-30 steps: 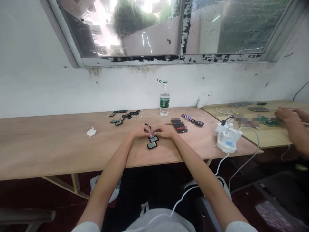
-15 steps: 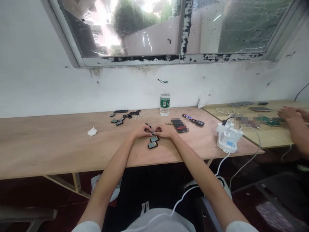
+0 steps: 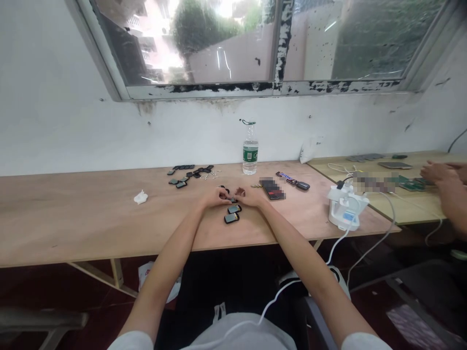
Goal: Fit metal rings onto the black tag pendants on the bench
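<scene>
My left hand (image 3: 214, 197) and my right hand (image 3: 249, 197) meet over the wooden table, fingers curled inward. Between their fingertips is a small black-rimmed piece with a grey face (image 3: 232, 200), mostly covered by the fingers. Just below lie two like pieces, an upper one (image 3: 234, 209) and a lower one (image 3: 231, 218), grey faces up with a bit of yellow at one end. A dark item (image 3: 224, 187) shows behind my left fingers, too small to make out.
Several black pieces (image 3: 197, 172) and small pale bits (image 3: 210, 175) lie farther back. A water bottle (image 3: 250, 158), phone (image 3: 272, 189), snack wrapper (image 3: 285, 178), key fob (image 3: 302, 185), crumpled tissue (image 3: 140, 197) and white power strip (image 3: 345, 209) are around. Another person's hands (image 3: 443, 177) work at right.
My fingers shift slightly around the small piece, with the right fingertips a little more raised. The pieces on the table stay where they were; the view moves very slightly.
</scene>
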The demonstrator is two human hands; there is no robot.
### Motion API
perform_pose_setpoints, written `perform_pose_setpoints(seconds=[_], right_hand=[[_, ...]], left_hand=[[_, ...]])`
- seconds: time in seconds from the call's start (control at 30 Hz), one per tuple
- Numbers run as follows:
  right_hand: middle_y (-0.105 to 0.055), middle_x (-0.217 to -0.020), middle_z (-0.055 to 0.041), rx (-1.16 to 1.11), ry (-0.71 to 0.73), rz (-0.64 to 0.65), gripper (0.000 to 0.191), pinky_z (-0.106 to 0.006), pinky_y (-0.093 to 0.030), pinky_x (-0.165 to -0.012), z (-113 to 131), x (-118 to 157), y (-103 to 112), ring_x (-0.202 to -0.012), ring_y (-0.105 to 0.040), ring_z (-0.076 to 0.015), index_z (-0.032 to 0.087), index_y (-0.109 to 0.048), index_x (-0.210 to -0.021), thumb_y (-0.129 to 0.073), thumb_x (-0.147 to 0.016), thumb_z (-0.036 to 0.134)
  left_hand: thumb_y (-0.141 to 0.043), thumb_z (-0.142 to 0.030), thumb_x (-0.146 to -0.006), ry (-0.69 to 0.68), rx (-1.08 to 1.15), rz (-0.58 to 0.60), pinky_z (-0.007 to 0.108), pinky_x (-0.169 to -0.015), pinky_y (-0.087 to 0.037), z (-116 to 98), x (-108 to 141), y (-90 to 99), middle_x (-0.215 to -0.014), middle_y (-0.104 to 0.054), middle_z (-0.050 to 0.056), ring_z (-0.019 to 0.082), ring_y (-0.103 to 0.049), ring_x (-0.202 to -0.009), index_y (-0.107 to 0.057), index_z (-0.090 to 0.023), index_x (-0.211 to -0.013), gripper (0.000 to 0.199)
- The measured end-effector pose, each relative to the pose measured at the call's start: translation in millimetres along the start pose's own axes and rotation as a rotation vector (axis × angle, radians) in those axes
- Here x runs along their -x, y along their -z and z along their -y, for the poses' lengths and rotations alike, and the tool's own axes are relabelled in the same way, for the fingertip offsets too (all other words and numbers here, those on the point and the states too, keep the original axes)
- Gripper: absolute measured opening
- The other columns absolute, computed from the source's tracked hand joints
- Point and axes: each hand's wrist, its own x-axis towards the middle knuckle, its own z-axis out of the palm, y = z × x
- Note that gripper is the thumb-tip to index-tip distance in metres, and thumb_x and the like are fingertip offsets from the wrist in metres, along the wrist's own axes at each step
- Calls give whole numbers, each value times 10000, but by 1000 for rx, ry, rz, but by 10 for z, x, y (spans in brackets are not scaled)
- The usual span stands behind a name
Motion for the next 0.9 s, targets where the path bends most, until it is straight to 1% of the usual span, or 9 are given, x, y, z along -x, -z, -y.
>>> perform_pose_setpoints(seconds=[0.17,0.33,0.43,0.53,0.6,0.67,0.73,0.77,0.9], right_hand=[[-786,-987,-71,114,-51,-210,167,-312,-559,-857,-194,-50,123,-885,-673,-201,171,-744,-1013,-674,-865,139],[-807,-1100,-125,241,-196,-200,260,-328,-558,-929,-350,-41,221,-998,-716,-245,167,-786,-1020,-639,-837,57],[-805,-1167,-142,226,-252,-242,300,-340,-564,-964,-388,-45,237,-1023,-731,-253,170,-802,-1080,-634,-852,69],[-791,-1199,-145,182,-257,-404,314,-358,-570,-985,-417,-61,283,-1020,-727,-251,172,-801,-1109,-602,-874,108],[-792,-1157,-135,138,-255,-490,299,-379,-575,-980,-430,-70,325,-995,-719,-254,175,-800,-1080,-579,-883,137],[-798,-1086,-119,80,-250,-516,273,-403,-580,-972,-419,-71,353,-959,-715,-258,178,-799,-1037,-573,-885,165],[-808,-1043,-105,11,-187,-451,249,-408,-583,-967,-370,-60,351,-950,-721,-255,176,-800,-1006,-582,-887,180],[-816,-1033,-98,-24,-133,-373,231,-397,-584,-962,-331,-50,339,-953,-728,-250,174,-805,-991,-598,-887,183],[-842,-988,-52,-85,25,98,140,-323,-583,-890,-122,20,262,-909,-748,-217,199,-845,-967,-748,-871,229]], left_hand=[[-936,-607,-722,10,-26,11,294,-697,-477,-34,2,10,-892,-754,71,185,-633,-758,-870,-186,-900,463],[-944,-615,-711,17,-47,-4,297,-693,-486,-80,28,51,-887,-738,72,191,-637,-759,-873,-184,-903,477],[-934,-614,-720,37,-47,-9,303,-692,-489,-106,51,71,-891,-743,75,196,-639,-758,-873,-183,-913,476],[-930,-611,-723,51,-51,-12,304,-694,-497,-129,67,90,-887,-747,76,199,-644,-760,-877,-183,-918,472],[-936,-612,-716,51,-59,-19,306,-704,-509,-141,73,108,-897,-755,80,204,-654,-772,-879,-187,-909,470],[-946,-610,-707,52,-72,-22,308,-720,-522,-149,78,132,-916,-767,88,212,-667,-791,-880,-190,-896,466],[-951,-598,-708,59,-95,-15,311,-733,-528,-152,86,159,-934,-778,93,221,-678,-813,-885,-193,-891,449],[-949,-586,-715,64,-110,-15,311,-737,-527,-152,90,171,-937,-782,92,224,-682,-824,-888,-196,-894,433],[-941,-524,-738,78,-152,-21,310,-751,-509,-133,103,205,-900,-783,74,227,-679,-836,-894,-211,-886,350]])
